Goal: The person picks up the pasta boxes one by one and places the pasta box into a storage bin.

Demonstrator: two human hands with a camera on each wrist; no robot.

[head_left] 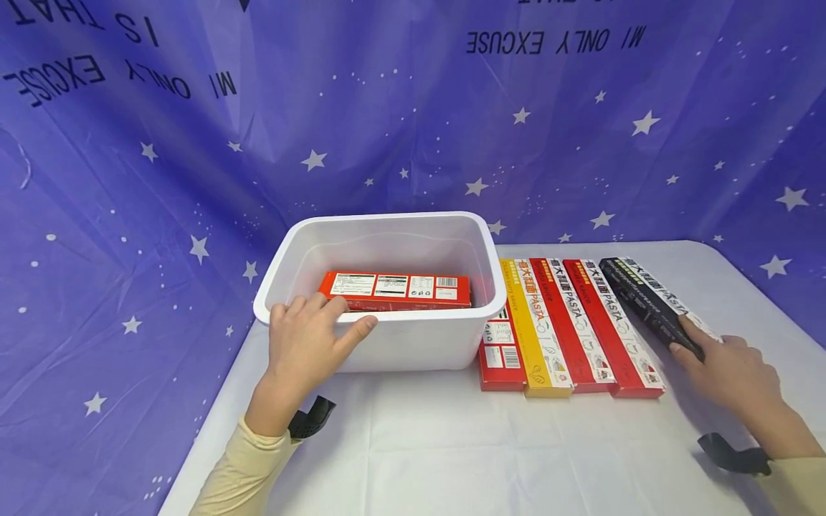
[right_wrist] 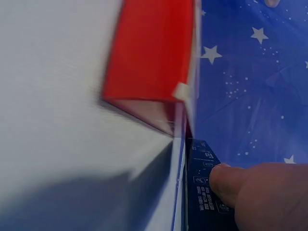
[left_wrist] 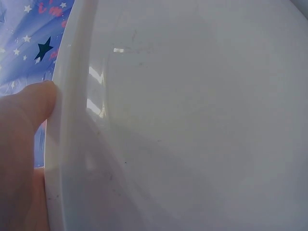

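A white plastic bin (head_left: 413, 344) stands in the middle of the table with red pasta boxes (head_left: 400, 290) lying inside. My left hand (head_left: 306, 340) grips its near rim at the left corner, fingers over the edge; in the left wrist view, the thumb (left_wrist: 41, 98) touches the rim (left_wrist: 67, 144). At the right, my right hand (head_left: 736, 369) holds the near end of a black pasta box (head_left: 652, 304) between thumb and fingers. That black box (right_wrist: 204, 192) appears beside a red box in the right wrist view.
Between bin and right hand lie a yellow pasta box (head_left: 525, 326) and red pasta boxes (head_left: 561, 322), (head_left: 609, 326) side by side. Another red box (head_left: 502, 365) lies partly behind the bin's right side. A purple star-patterned cloth (head_left: 413, 129) hangs behind the white-covered table (head_left: 439, 444).
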